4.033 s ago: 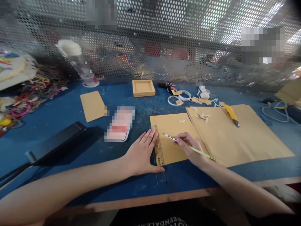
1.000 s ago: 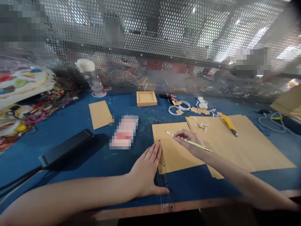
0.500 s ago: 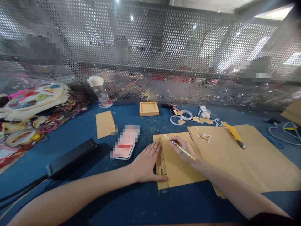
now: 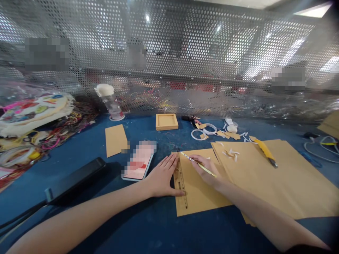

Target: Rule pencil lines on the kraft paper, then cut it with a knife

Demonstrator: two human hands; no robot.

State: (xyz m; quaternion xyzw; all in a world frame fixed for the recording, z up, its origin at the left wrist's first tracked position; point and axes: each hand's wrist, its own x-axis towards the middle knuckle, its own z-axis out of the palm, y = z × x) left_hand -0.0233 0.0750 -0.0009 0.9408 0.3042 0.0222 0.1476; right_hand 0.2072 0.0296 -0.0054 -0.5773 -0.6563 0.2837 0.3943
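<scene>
Clear ruler (image 4: 180, 185) lies along the left edge of a brown sheet (image 4: 203, 192), on the blue desk (image 4: 148, 233) between the phone (image 4: 140, 162) and the bigger brown sheets (image 4: 254, 180). Left hand (image 4: 162, 178) is flat on it, thumb spread wide, so that grip isn't closed round anything. Right hand's (image 4: 205, 176) grip is narrow, pinched on a spotted pencil (image 4: 202, 167).

What I'd worry about: the ruler skating. It's slick-looking plastic, so if the fingers press harder than the thumb, or the pencil shoves its edge, it could pivot and any line goes crooked. The sheet only seems properly held on its left side, so it might twist too. Also, the right forearm crosses the bigger sheets and could nudge them into this one.

Bits I can't make out: the left hand covers part of the ruler, and its scale is too tiny to read. Pencil tip looks close to the ruler's far end, but honestly I can't say whether it touches paper. Phone screen's partly pixelated, and the right forearm hides some of the bigger sheets.
</scene>
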